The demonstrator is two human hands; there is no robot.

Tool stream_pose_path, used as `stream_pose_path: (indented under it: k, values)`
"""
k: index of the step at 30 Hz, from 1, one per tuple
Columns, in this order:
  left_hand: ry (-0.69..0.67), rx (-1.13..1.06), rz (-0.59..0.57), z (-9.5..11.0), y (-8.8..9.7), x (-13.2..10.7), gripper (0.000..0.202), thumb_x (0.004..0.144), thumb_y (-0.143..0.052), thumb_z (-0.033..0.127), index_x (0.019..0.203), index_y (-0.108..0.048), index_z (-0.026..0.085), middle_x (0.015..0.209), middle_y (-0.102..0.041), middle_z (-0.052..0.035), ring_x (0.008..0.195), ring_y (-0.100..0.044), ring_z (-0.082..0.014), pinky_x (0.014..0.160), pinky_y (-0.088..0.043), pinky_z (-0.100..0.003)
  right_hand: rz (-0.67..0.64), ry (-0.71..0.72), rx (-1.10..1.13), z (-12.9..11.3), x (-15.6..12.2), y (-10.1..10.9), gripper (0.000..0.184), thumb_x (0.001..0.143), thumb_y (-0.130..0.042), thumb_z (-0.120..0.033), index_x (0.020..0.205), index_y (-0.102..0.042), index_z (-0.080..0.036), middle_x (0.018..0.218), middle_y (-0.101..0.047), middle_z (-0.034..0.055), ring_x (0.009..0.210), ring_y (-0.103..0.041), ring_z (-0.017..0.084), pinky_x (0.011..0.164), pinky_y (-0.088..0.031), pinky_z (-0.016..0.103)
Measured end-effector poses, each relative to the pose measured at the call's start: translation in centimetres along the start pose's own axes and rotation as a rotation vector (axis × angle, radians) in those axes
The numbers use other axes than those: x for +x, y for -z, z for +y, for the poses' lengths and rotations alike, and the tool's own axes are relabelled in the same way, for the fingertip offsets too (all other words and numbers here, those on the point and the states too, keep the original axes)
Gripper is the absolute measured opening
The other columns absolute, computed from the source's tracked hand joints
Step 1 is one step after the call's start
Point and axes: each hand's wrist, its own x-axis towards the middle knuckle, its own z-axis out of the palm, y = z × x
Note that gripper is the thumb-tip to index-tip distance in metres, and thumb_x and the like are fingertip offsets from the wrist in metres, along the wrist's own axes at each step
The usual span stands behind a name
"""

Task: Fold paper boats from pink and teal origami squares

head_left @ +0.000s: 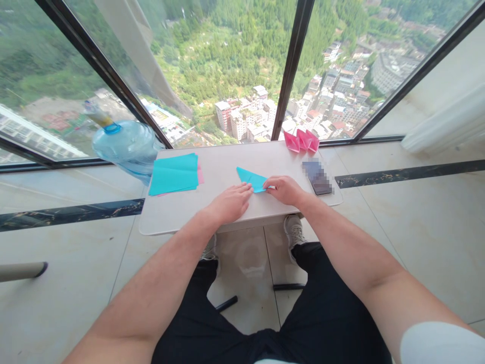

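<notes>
On the low white table (182,212) lies a folded sheet of blue paper (250,177), shaped like a triangle. My left hand (234,201) rests flat with its fingertips on the paper's near left edge, fingers stretched out. With thumb and fingers, my right hand (282,190) pinches the right corner of the same paper. The fingers cover part of that corner. A stack of blue sheets (174,174) sits at the table's left, with a pink sheet (200,174) showing from under it. Folded pink paper boats (301,141) stand at the far right corner.
A phone (317,178) lies on the table's right side. Behind the left edge leans a large blue water bottle (129,144) on the floor. Tall windows with dark frames (291,71) rise just past the table. My legs and shoes (294,232) are in front of and under it.
</notes>
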Motion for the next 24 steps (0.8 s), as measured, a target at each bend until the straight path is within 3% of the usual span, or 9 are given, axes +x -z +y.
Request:
stream_pose_path:
  k: [5,10,20,24]
  values:
    - [0.014,-0.012,0.027,0.1,-0.1,0.0,0.053,0.096,-0.042,0.024,0.148,-0.049,0.011,0.157,-0.043,-0.0160,0.149,-0.037,-0.0262,0.123,-0.031,-0.040,0.036,-0.101,0.043,-0.2,1.0,0.0,0.013,0.088,-0.064,-0.015,0.091,-0.076,-0.018,0.097,-0.074,0.0056,0.086,-0.065,0.016,0.084,-0.046,0.026]
    - [0.081,-0.057,0.045,0.2,-0.1,0.1,0.059,0.093,-0.048,0.028,0.149,-0.047,0.009,0.155,-0.047,-0.0159,0.146,-0.042,-0.0261,0.123,-0.034,-0.039,0.038,-0.273,0.017,-0.5,2.4,0.1,0.012,0.090,-0.063,-0.022,0.085,-0.074,-0.018,0.088,-0.074,0.0048,0.081,-0.063,0.016,0.076,-0.044,0.025]
    - [0.048,-0.035,0.062,0.1,0.1,0.6,0.044,0.095,-0.043,0.027,0.131,-0.063,0.011,0.141,-0.062,-0.0134,0.140,-0.049,-0.0248,0.121,-0.035,-0.039,-0.022,-0.448,-0.015,-1.7,4.1,0.3,0.015,0.089,-0.062,-0.031,0.090,-0.073,-0.020,0.088,-0.076,0.0037,0.078,-0.064,0.016,0.069,-0.042,0.024]
    - [0.099,-0.084,0.137,0.3,0.0,0.5,0.051,0.092,-0.047,0.024,0.142,-0.054,0.015,0.141,-0.062,-0.0111,0.136,-0.052,-0.0243,0.117,-0.040,-0.038,-0.048,-0.499,-0.059,-2.1,4.5,0.1,0.019,0.090,-0.060,-0.033,0.095,-0.073,-0.021,0.096,-0.077,0.0054,0.083,-0.066,0.017,0.070,-0.044,0.024]
